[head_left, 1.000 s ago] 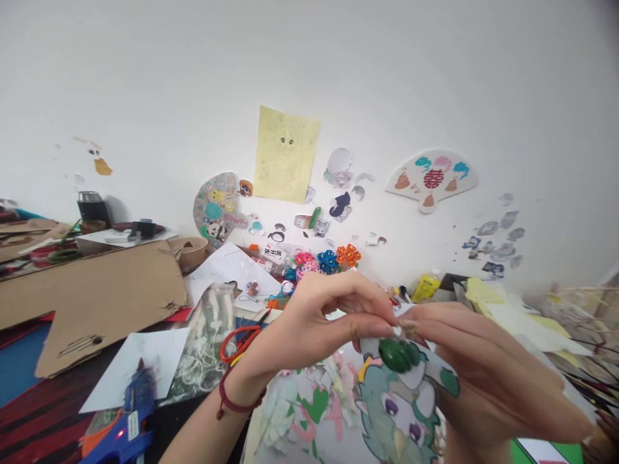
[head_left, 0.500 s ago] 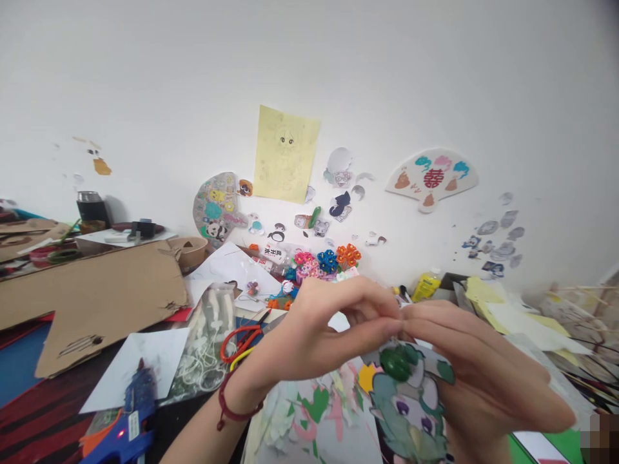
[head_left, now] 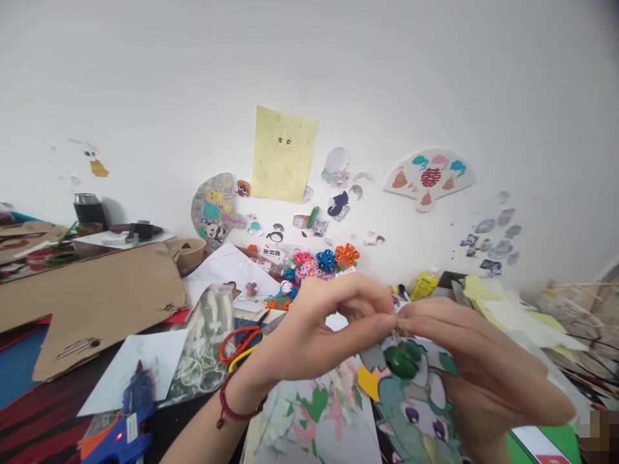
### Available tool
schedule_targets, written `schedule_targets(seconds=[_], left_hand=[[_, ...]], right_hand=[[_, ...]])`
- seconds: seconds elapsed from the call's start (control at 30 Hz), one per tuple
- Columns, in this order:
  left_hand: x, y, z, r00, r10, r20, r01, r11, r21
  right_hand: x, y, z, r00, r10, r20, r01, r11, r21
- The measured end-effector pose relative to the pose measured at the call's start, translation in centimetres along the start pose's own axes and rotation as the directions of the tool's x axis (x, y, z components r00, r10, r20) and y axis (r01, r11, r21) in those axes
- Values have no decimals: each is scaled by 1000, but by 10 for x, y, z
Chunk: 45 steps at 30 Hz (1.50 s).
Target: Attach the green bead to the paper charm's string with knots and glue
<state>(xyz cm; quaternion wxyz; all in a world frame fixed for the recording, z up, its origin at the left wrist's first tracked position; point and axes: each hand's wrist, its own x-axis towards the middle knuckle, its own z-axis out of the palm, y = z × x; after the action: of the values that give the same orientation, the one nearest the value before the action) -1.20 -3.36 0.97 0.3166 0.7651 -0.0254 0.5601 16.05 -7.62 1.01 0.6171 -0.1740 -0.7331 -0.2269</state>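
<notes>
My left hand [head_left: 345, 328], with a dark red cord bracelet on its wrist, pinches something thin at the fingertips. Against it, fingertip to fingertip, my right hand [head_left: 478, 361] is closed on the same thin piece. Below the fingertips hangs a glossy green bead [head_left: 403, 361], in front of a paper cutout [head_left: 416, 412] of a teal and grey cartoon character with purple eyes. The cutout hangs upright beside my right palm. What exactly the fingertips grip is too small to make out.
Red-handled scissors [head_left: 238, 343] and a blue glue gun [head_left: 131, 419] lie left of my left forearm, near a cardboard sheet [head_left: 111, 296]. Paper scraps [head_left: 314, 412] lie below my hands. Behind stand crocheted flowers [head_left: 327, 260] and a yellow bottle [head_left: 424, 284].
The green bead and the cutout have swung slightly to the right and turned a little. Both hands keep their pinch, and the view has shifted slightly.
</notes>
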Motion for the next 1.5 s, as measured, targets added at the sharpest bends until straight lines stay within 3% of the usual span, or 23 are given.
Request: schedule_targets(seconds=[0.37,0.6,0.73,0.87,1.1,1.3,1.4,1.5], left_hand=[[0,-2,2,999,6,-33,-7,1000,-27],[-1,-3,6,998,8,-65,-9,1000,-24],[-2,-6,8,996,55,-72,-55,998,9],[-4,-9,10,993,77,-93,-72,996,49],[-3,-9,12,994,59,-87,-57,998,24],[2,-1,4,993,-111,-35,113,993,37],[2,5,1,984,-179,0,178,980,92],[1,6,2,989,-150,-17,151,973,177]], right_hand=[[-3,-4,3,995,98,-33,-99,995,-24],[-6,-2,-2,998,59,-9,-59,998,5],[-12,-2,-1,984,176,-30,-176,984,11],[-22,0,-4,978,206,-38,-209,973,-102],[-26,1,-4,993,72,-91,-91,968,-234],[-12,4,-5,986,-166,15,161,932,-324],[-12,7,-6,977,-211,41,213,928,-305],[-14,10,-4,976,-212,55,219,929,-297]])
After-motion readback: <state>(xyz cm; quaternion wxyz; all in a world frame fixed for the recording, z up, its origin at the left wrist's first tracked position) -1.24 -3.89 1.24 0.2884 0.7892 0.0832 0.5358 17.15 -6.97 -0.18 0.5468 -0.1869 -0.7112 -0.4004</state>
